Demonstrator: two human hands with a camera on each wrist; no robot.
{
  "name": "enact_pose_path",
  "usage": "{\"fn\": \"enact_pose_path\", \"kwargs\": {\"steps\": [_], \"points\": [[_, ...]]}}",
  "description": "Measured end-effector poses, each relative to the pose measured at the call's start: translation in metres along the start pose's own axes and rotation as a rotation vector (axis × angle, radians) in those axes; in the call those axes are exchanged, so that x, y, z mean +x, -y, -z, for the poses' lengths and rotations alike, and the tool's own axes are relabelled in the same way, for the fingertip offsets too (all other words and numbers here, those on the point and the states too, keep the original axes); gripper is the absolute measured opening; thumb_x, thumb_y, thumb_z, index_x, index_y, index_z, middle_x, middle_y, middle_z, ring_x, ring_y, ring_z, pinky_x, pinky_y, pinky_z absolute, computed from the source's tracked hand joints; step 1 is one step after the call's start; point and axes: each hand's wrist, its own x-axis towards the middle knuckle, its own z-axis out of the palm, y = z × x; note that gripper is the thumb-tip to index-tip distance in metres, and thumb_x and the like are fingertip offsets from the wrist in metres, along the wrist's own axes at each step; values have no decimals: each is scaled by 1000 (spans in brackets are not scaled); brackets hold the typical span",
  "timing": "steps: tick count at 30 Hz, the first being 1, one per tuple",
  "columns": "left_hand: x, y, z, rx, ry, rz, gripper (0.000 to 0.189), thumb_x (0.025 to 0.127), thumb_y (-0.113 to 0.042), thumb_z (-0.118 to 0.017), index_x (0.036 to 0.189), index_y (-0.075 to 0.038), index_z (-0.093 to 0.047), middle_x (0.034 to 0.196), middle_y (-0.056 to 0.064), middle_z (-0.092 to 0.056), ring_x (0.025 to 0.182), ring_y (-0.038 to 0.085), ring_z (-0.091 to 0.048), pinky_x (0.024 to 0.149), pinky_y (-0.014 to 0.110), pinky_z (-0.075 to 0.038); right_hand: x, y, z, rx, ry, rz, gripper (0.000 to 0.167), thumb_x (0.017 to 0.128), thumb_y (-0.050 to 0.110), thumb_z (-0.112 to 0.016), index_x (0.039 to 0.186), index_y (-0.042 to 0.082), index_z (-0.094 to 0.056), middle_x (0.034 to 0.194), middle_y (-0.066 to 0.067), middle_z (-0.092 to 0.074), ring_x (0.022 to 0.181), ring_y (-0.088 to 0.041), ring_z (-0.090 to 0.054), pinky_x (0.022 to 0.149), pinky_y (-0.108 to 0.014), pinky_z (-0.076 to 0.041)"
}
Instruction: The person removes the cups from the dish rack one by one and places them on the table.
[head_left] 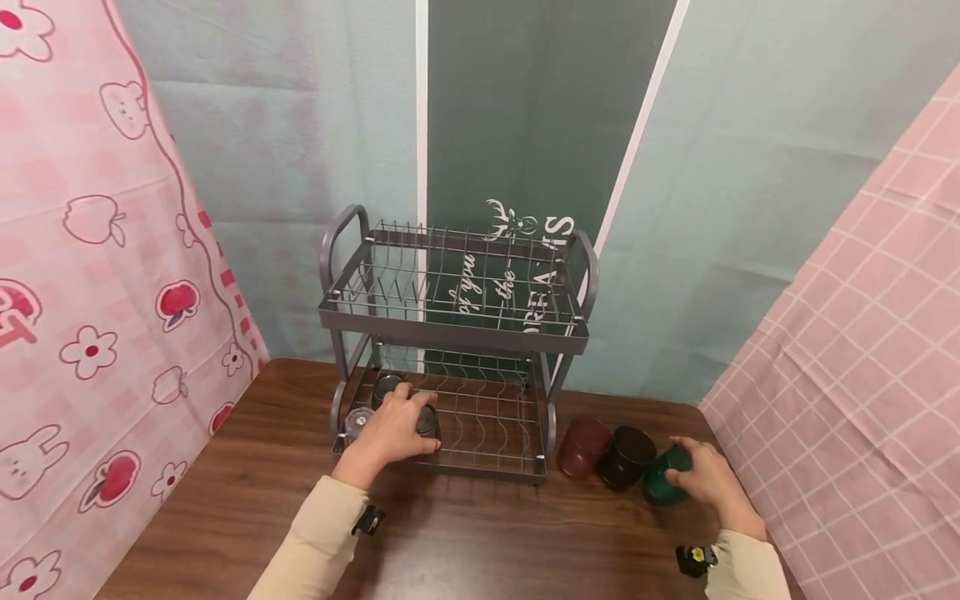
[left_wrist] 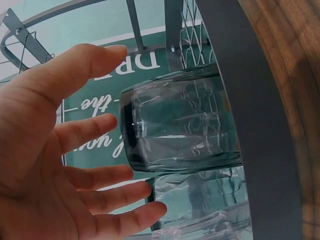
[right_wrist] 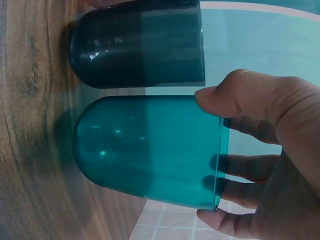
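My left hand (head_left: 393, 423) is over the lower shelf of a two-tier dish rack (head_left: 450, 335), fingers spread and curved. In the left wrist view, a clear grey-tinted glass (left_wrist: 185, 125) lies just beyond its fingertips, and a second glass (left_wrist: 200, 195) is beside that one. A small clear faceted glass (head_left: 358, 422) stands at the shelf's left end. On the table to the right, my right hand (head_left: 716, 483) holds a teal tumbler (right_wrist: 145, 145) by its rim, thumb on one side and fingers on the other. The tumbler is upright.
A dark, nearly black tumbler (head_left: 628, 457) stands beside the teal one, with a dark red tumbler (head_left: 583, 446) between it and the rack. The rack's upper tier has wire slots and raised side handles. Curtains surround the brown wooden table (head_left: 480, 533) at the back and both sides.
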Motion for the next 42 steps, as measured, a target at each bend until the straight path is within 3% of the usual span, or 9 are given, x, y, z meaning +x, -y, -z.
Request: {"fn": "enact_pose_path", "kwargs": {"steps": [5,13,25,33,42], "points": [[1,1,-3,-7,-4,7,70,64,-34,-82,126,-11,-56,124,26,-42,104,44,-47,67,50,-47,4,-4,-5,4,4,4,54,71,9,-73,116,-13,-53,103,-38,-51,94,-55,-48,74,-57,-41],[1,8,-10,-30,-84,-33,47,63,-14,-77,107,-8,-63,104,18,-50,86,32,-55,65,42,-48,14,-7,-7,18,17,9,52,72,8,-70,117,-13,-52,105,-38,-50,95,-53,-48,72,-56,-42],[3,4,-12,-55,-73,-34,46,62,-13,-77,106,-8,-61,102,17,-47,86,34,-52,63,42,-47,20,-6,-7,28,64,-29,55,73,7,-70,122,-12,-50,114,-41,-44,100,-56,-45,73,-54,-42],[2,4,-13,-77,-74,-25,47,63,-13,-78,106,-8,-60,103,18,-47,88,34,-52,65,42,-47,23,-7,-9,40,76,1,57,71,3,-69,122,-12,-51,123,-45,-37,104,-59,-42,74,-56,-42],[1,5,-13,-74,-87,-30,47,62,-14,-78,105,-8,-60,102,17,-47,88,34,-51,67,44,-47,23,-7,-9,55,102,-14,60,72,4,-68,126,-11,-48,127,-48,-28,103,-61,-41,63,-44,-38]]}}
